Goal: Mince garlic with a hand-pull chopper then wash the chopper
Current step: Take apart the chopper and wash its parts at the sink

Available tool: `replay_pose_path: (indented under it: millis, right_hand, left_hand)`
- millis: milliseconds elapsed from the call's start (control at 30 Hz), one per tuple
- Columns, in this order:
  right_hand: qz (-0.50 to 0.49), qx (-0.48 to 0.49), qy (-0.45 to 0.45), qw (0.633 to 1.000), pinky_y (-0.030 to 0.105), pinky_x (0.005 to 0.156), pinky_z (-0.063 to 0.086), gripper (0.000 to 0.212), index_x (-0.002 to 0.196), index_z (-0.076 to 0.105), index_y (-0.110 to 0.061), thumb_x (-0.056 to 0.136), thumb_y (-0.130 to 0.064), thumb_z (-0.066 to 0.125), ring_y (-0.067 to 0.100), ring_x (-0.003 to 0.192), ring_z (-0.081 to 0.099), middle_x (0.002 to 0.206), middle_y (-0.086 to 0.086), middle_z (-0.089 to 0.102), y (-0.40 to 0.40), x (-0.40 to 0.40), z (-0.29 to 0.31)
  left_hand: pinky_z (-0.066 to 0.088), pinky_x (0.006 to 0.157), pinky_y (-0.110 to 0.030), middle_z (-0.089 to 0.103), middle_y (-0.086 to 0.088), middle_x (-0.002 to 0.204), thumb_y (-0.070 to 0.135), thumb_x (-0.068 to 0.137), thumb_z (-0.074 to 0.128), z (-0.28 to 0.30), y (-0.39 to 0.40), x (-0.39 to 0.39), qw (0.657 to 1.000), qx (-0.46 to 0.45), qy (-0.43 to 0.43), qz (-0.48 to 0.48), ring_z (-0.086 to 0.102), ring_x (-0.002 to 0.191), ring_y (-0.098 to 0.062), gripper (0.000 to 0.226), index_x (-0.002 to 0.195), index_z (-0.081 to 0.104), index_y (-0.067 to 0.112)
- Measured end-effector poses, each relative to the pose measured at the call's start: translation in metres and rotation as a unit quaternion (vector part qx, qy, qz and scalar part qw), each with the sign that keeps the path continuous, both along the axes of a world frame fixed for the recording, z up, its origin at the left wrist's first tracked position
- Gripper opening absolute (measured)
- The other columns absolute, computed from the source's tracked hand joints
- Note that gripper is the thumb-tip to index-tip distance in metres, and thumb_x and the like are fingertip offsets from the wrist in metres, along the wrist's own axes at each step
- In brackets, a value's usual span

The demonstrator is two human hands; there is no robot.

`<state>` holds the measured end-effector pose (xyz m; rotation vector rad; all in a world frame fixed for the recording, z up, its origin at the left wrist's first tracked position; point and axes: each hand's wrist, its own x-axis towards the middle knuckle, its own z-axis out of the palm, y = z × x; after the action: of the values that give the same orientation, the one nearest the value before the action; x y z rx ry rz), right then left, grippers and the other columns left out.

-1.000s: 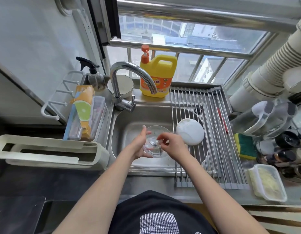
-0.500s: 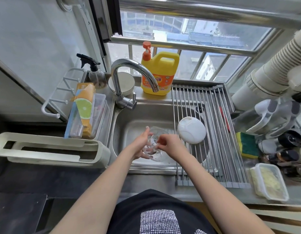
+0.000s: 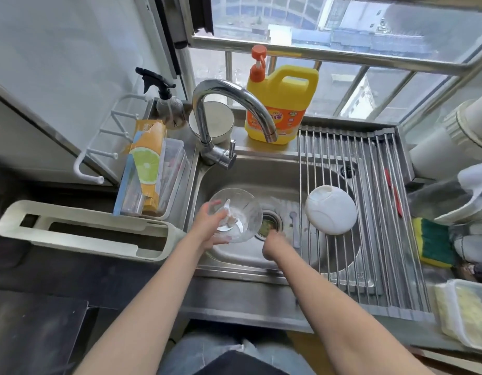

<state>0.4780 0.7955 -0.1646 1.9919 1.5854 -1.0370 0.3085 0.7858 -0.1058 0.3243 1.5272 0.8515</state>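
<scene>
Shiny steel, clear plastic
Glossy metal sink (image 3: pixel 250 169) around both hands; clear smooth plastic bowl (image 3: pixel 245 209) in the left hand (image 3: pixel 207 228).

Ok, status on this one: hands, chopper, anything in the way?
Left hand holds clear chopper bowl over sink, blade inside. Right hand near drain, grip unclear. White lid on rack. Nothing blocking.
</scene>
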Motion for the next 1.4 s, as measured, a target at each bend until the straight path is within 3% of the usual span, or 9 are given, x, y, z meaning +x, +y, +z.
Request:
replay_pose_path:
  millis: [233,433,733,933,1067,1133,1233,1300,1400]
  right_hand:
    - [-0.120,0.051,-0.032,0.991,0.041,0.113,0.023,0.063,0.151,-0.004,-0.007,0.098,-0.006,0.031,0.030,0.145,0.012,0.160,0.007,-0.002,0.035,0.019,-0.058]
    - [-0.293,0.159,-0.052,0.941,0.044,0.097,0.040,0.034,0.128,0.045,-0.005,0.095,-0.004,0.043,0.036,0.124,0.045,0.134,0.017,0.047,0.053,0.038,-0.111]
    - [-0.303,0.099,-0.071,0.945,0.045,0.096,0.043,0.029,0.120,0.052,0.003,0.097,-0.007,0.038,0.039,0.116,0.051,0.124,0.022,0.054,0.049,0.039,-0.132]
    - [-0.246,0.183,0.082,0.948,0.044,0.087,0.044,0.029,0.120,0.041,0.001,0.092,0.006,0.035,0.041,0.109,0.052,0.119,0.022,0.052,0.050,-0.001,-0.072]
    - [-0.307,0.260,0.331,0.854,0.033,0.061,0.038,0.014,0.106,0.036,-0.004,0.093,-0.001,0.037,0.026,0.081,0.047,0.091,0.010,0.050,0.076,-0.039,0.027]
    - [-0.265,0.286,0.407,0.826,0.029,0.062,0.037,0.013,0.106,0.042,-0.008,0.093,-0.010,0.044,0.020,0.080,0.048,0.084,-0.001,0.049,0.100,-0.054,0.078]
    - [-0.079,0.285,0.389,0.872,0.029,0.072,0.039,0.025,0.108,0.060,-0.014,0.092,-0.033,0.057,0.011,0.085,0.052,0.092,-0.006,0.058,0.136,-0.080,0.126]
    - [0.026,0.277,0.300,0.913,0.036,0.074,0.043,0.032,0.099,0.067,-0.006,0.092,-0.035,0.056,0.023,0.088,0.059,0.095,0.006,0.066,0.152,-0.093,0.131]
    - [0.041,0.257,0.222,0.940,0.038,0.073,0.043,0.032,0.089,0.062,0.000,0.097,-0.025,0.042,0.033,0.093,0.059,0.095,0.015,0.066,0.151,-0.087,0.114]
  left_hand:
    - [0.056,0.071,-0.054,0.045,-0.008,0.136,0.017,0.093,0.061,-0.005,-0.003,-0.010,0.997,-0.015,-0.057,0.041,0.049,0.118,-0.024,0.035,0.124,0.050,0.026]
    - [0.057,0.069,-0.054,0.051,-0.013,0.134,0.014,0.092,0.060,-0.022,0.004,-0.017,0.995,-0.004,-0.067,0.075,0.056,0.111,-0.024,0.032,0.121,0.051,0.023]
    - [0.056,0.064,-0.051,0.056,-0.014,0.127,0.014,0.091,0.062,-0.027,0.011,-0.022,0.993,-0.008,-0.080,0.081,0.057,0.116,-0.032,0.027,0.113,0.054,0.027]
    - [0.055,0.073,-0.058,0.048,-0.013,0.134,0.014,0.090,0.064,-0.006,0.010,-0.019,0.993,-0.009,-0.090,0.076,0.050,0.120,-0.031,0.028,0.111,0.055,0.029]
    - [0.054,0.074,-0.059,0.044,-0.010,0.137,0.014,0.090,0.064,0.012,0.005,-0.013,0.992,-0.002,-0.093,0.084,0.049,0.118,-0.027,0.035,0.121,0.054,0.027]
    - [0.055,0.074,-0.058,0.046,-0.010,0.136,0.014,0.090,0.063,0.020,0.001,-0.010,0.993,0.000,-0.087,0.085,0.050,0.115,-0.023,0.034,0.120,0.053,0.026]
    - [0.055,0.074,-0.057,0.046,-0.011,0.135,0.016,0.091,0.063,0.025,-0.006,-0.005,0.994,-0.001,-0.082,0.073,0.051,0.117,-0.025,0.030,0.116,0.052,0.027]
    - [0.056,0.072,-0.056,0.046,-0.009,0.136,0.018,0.091,0.064,0.025,-0.010,-0.003,0.993,0.002,-0.088,0.075,0.050,0.121,-0.027,0.030,0.116,0.052,0.028]
    - [0.056,0.072,-0.055,0.048,-0.011,0.134,0.018,0.091,0.063,0.029,-0.013,-0.001,0.992,0.002,-0.098,0.084,0.052,0.117,-0.024,0.026,0.112,0.052,0.030]
